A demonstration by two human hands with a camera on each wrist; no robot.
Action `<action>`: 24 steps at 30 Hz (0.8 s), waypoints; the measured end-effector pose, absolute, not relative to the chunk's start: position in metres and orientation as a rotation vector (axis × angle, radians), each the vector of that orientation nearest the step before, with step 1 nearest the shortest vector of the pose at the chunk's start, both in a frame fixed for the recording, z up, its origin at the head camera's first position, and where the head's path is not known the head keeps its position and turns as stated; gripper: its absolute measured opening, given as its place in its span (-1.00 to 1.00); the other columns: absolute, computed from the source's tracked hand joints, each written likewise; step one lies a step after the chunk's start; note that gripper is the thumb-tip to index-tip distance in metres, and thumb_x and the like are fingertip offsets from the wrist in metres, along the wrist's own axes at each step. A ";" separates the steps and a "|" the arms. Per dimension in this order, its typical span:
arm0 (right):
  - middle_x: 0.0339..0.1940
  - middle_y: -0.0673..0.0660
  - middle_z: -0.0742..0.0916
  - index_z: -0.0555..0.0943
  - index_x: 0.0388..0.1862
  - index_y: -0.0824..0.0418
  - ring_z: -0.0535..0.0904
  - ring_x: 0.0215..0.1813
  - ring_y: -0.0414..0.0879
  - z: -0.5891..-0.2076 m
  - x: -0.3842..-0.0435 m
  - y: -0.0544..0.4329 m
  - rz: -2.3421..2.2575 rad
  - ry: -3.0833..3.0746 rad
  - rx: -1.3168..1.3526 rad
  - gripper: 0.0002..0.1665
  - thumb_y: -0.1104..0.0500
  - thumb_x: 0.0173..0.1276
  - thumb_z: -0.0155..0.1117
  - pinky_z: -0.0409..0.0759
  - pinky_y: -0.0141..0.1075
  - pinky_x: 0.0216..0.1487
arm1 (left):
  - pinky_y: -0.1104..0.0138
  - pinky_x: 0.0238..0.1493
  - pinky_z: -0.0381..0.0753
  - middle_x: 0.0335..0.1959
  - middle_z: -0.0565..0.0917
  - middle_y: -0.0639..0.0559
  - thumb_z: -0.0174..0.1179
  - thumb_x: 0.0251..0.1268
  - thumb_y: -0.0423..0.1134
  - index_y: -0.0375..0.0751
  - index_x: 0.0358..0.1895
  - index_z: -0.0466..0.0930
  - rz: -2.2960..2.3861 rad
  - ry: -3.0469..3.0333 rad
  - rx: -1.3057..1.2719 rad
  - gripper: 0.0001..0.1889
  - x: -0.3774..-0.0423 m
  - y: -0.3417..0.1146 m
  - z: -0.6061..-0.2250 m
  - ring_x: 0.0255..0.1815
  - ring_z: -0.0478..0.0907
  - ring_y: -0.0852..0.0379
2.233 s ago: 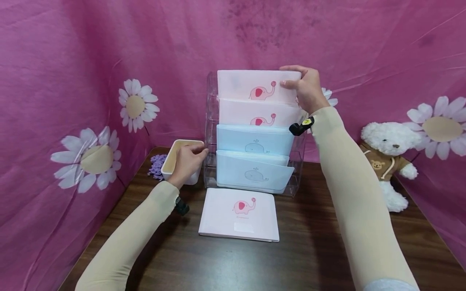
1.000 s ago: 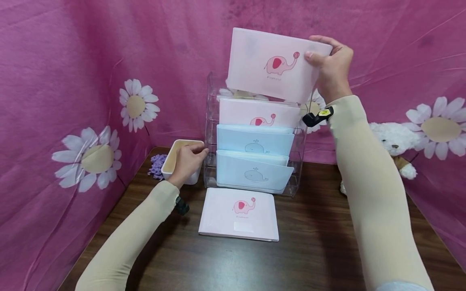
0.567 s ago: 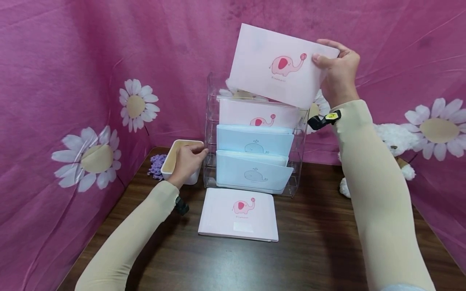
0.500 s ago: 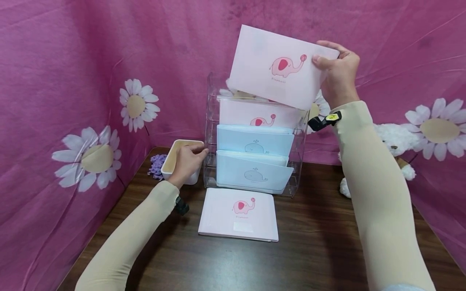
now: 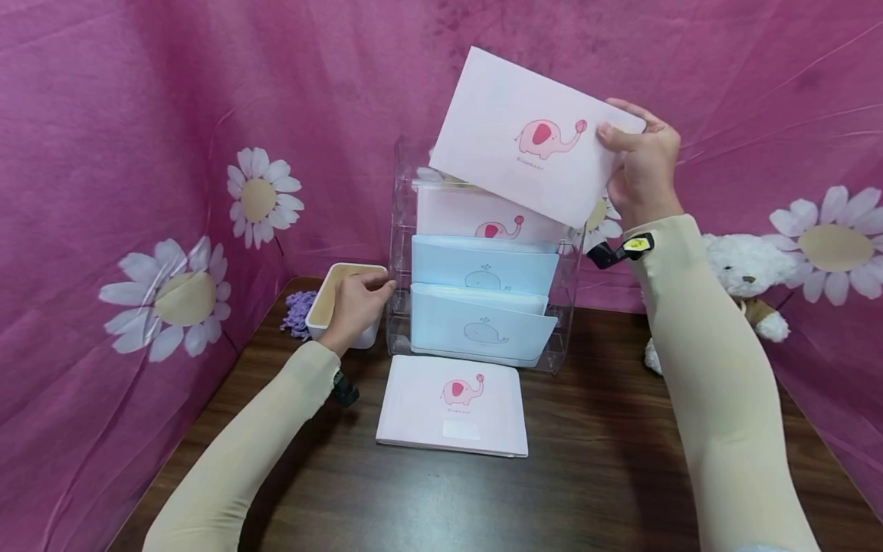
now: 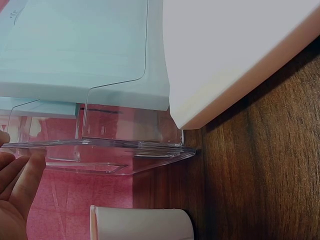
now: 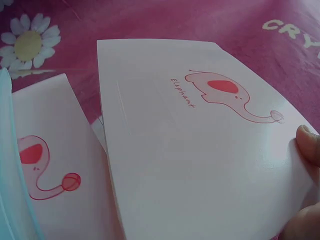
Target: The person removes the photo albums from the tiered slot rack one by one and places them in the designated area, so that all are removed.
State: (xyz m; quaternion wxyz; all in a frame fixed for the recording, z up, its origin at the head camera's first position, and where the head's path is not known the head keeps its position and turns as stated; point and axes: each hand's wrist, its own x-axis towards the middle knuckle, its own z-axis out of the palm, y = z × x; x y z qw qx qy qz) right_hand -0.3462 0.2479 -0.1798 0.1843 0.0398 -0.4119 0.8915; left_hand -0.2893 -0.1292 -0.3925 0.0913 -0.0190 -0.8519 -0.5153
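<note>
My right hand point(image 5: 647, 170) grips a pink elephant folder point(image 5: 497, 123) by its right end, thumb on the front cover. The folder is tilted, its left end higher, in the air above the clear plastic rack point(image 5: 400, 230). In the right wrist view the thumb point(image 7: 309, 146) presses the cover near the drawn ball. At the rack's left side, my left hand point(image 5: 355, 310) pinches the edge of the side panel. The left wrist view shows its fingers point(image 6: 30, 182) against that panel. One pink folder point(image 5: 493, 203) and blue whale folders point(image 5: 441, 326) stand in the rack's lower tiers.
Another pink elephant folder point(image 5: 421, 414) lies flat on the wooden table point(image 5: 586, 475) before the rack. A white bin point(image 5: 366, 333) and a purple fluffy thing point(image 5: 298, 313) are at the left. A white teddy bear point(image 5: 748, 264) sits right, partly behind the right arm. Pink cloth hangs behind.
My right hand has lifted the pink folder out of the rack's top tier, up and to the right. Lately it has tilted further and sunk a little. The left hand has stayed put.
</note>
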 end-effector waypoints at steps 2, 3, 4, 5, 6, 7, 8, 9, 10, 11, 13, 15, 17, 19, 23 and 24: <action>-0.37 0.27 0.80 0.71 -0.07 0.47 0.76 -0.32 0.04 -0.182 -0.344 0.248 2.520 -1.147 0.109 -0.47 0.69 -0.12 0.43 0.74 -0.21 -0.34 | 0.07 0.10 0.71 0.18 0.72 -0.11 0.28 0.40 -0.09 -0.15 0.23 0.66 -1.528 -2.529 -0.058 -0.59 -0.290 -0.129 -0.392 0.14 0.68 -0.01; -0.36 0.27 0.80 0.71 -0.07 0.47 0.76 -0.31 0.05 -0.183 -0.343 0.249 2.526 -1.141 0.107 -0.47 0.69 -0.11 0.43 0.74 -0.21 -0.33 | 0.07 0.10 0.71 0.18 0.72 -0.11 0.27 0.40 -0.09 -0.15 0.23 0.66 -1.526 -2.530 -0.059 -0.59 -0.291 -0.130 -0.393 0.14 0.68 -0.01; -0.36 0.27 0.80 0.71 -0.06 0.47 0.76 -0.30 0.05 -0.184 -0.342 0.249 2.529 -1.141 0.106 -0.48 0.68 -0.10 0.43 0.74 -0.21 -0.33 | 0.07 0.09 0.71 0.18 0.72 -0.10 0.27 0.40 -0.08 -0.14 0.23 0.66 -1.527 -2.530 -0.060 -0.59 -0.291 -0.130 -0.393 0.14 0.68 -0.01; -0.36 0.28 0.80 0.70 -0.06 0.48 0.76 -0.30 0.05 -0.186 -0.340 0.249 2.530 -1.143 0.110 -0.49 0.68 -0.08 0.42 0.74 -0.21 -0.32 | 0.08 0.09 0.71 0.18 0.73 -0.10 0.27 0.40 -0.08 -0.14 0.23 0.66 -1.524 -2.530 -0.059 -0.59 -0.291 -0.130 -0.393 0.14 0.68 -0.01; -0.36 0.28 0.80 0.70 -0.06 0.47 0.76 -0.30 0.05 -0.187 -0.339 0.249 2.534 -1.143 0.111 -0.50 0.68 -0.06 0.41 0.74 -0.21 -0.32 | 0.08 0.09 0.71 0.17 0.73 -0.10 0.27 0.40 -0.08 -0.14 0.23 0.66 -1.519 -2.532 -0.058 -0.59 -0.291 -0.130 -0.393 0.14 0.68 -0.01; -0.36 0.28 0.80 0.71 -0.06 0.47 0.76 -0.30 0.05 -0.189 -0.337 0.250 2.538 -1.143 0.112 -0.51 0.68 -0.04 0.40 0.74 -0.21 -0.33 | 0.08 0.09 0.71 0.18 0.73 -0.10 0.27 0.40 -0.08 -0.14 0.24 0.66 -1.517 -2.534 -0.057 -0.59 -0.291 -0.130 -0.393 0.14 0.68 -0.01; -0.37 0.27 0.80 0.71 -0.07 0.47 0.76 -0.31 0.05 -0.191 -0.336 0.250 2.542 -1.144 0.112 -0.53 0.67 -0.03 0.40 0.74 -0.21 -0.34 | 0.08 0.09 0.71 0.17 0.73 -0.10 0.27 0.41 -0.08 -0.14 0.24 0.66 -1.515 -2.536 -0.055 -0.59 -0.292 -0.130 -0.393 0.14 0.68 -0.01; -0.37 0.27 0.80 0.71 -0.08 0.46 0.76 -0.31 0.05 -0.193 -0.334 0.251 2.547 -1.143 0.112 -0.54 0.67 -0.02 0.39 0.73 -0.21 -0.35 | 0.09 0.09 0.71 0.17 0.73 -0.10 0.26 0.41 -0.09 -0.14 0.24 0.66 -1.515 -2.539 -0.054 -0.59 -0.292 -0.129 -0.393 0.14 0.68 -0.01; -0.37 0.27 0.81 0.71 -0.09 0.46 0.76 -0.32 0.05 -0.195 -0.332 0.252 2.552 -1.142 0.111 -0.55 0.67 -0.01 0.39 0.73 -0.21 -0.36 | 0.09 0.09 0.71 0.17 0.73 -0.10 0.27 0.41 -0.08 -0.14 0.24 0.66 -1.515 -2.539 -0.051 -0.59 -0.292 -0.129 -0.394 0.14 0.68 -0.01; -0.37 0.27 0.81 0.71 -0.10 0.46 0.77 -0.32 0.05 -0.197 -0.330 0.253 2.557 -1.140 0.111 -0.56 0.67 -0.01 0.39 0.73 -0.21 -0.36 | 0.09 0.10 0.71 0.17 0.73 -0.10 0.27 0.40 -0.08 -0.14 0.24 0.66 -1.513 -2.539 -0.047 -0.59 -0.292 -0.129 -0.394 0.14 0.68 -0.01; -0.38 0.27 0.81 0.71 -0.11 0.45 0.77 -0.33 0.05 -0.201 -0.326 0.254 2.569 -1.134 0.109 -0.57 0.67 0.00 0.39 0.73 -0.21 -0.37 | 0.08 0.10 0.71 0.17 0.73 -0.11 0.27 0.40 -0.09 -0.15 0.23 0.66 -1.516 -2.536 -0.049 -0.59 -0.292 -0.129 -0.393 0.14 0.68 -0.02; -0.38 0.27 0.81 0.71 -0.11 0.45 0.77 -0.33 0.05 -0.205 -0.321 0.256 2.581 -1.131 0.109 -0.58 0.67 0.01 0.38 0.72 -0.21 -0.37 | 0.08 0.09 0.71 0.17 0.73 -0.11 0.28 0.40 -0.09 -0.14 0.23 0.67 -1.508 -2.536 -0.054 -0.59 -0.292 -0.129 -0.393 0.13 0.68 -0.01; -0.37 0.27 0.81 0.71 -0.10 0.44 0.77 -0.33 0.05 -0.210 -0.315 0.258 2.591 -1.142 0.108 -0.60 0.66 0.04 0.36 0.72 -0.21 -0.37 | 0.08 0.08 0.71 0.16 0.74 -0.10 0.28 0.39 -0.09 -0.14 0.22 0.67 -1.499 -2.533 -0.058 -0.60 -0.293 -0.129 -0.394 0.12 0.69 0.00; -0.35 0.26 0.81 0.71 -0.09 0.44 0.77 -0.30 0.05 -0.214 -0.310 0.259 2.597 -1.158 0.106 -0.60 0.65 0.07 0.35 0.71 -0.21 -0.35 | 0.09 0.08 0.71 0.16 0.74 -0.10 0.28 0.39 -0.08 -0.13 0.23 0.67 -1.494 -2.538 -0.058 -0.59 -0.294 -0.129 -0.394 0.12 0.69 0.00; -0.29 0.26 0.82 0.69 -0.03 0.44 0.78 -0.25 0.05 -0.226 -0.298 0.263 2.600 -1.200 0.131 -0.59 0.63 0.11 0.34 0.71 -0.22 -0.30 | 0.09 0.10 0.71 0.16 0.73 -0.10 0.28 0.40 -0.08 -0.14 0.23 0.66 -1.503 -2.545 -0.039 -0.59 -0.294 -0.127 -0.393 0.14 0.68 -0.01; -0.27 0.26 0.82 0.69 -0.03 0.44 0.78 -0.24 0.05 -0.229 -0.294 0.263 2.606 -1.203 0.142 -0.59 0.63 0.12 0.34 0.71 -0.22 -0.29 | 0.09 0.10 0.70 0.17 0.73 -0.10 0.28 0.40 -0.09 -0.14 0.24 0.66 -1.507 -2.546 -0.036 -0.59 -0.293 -0.127 -0.393 0.14 0.68 -0.01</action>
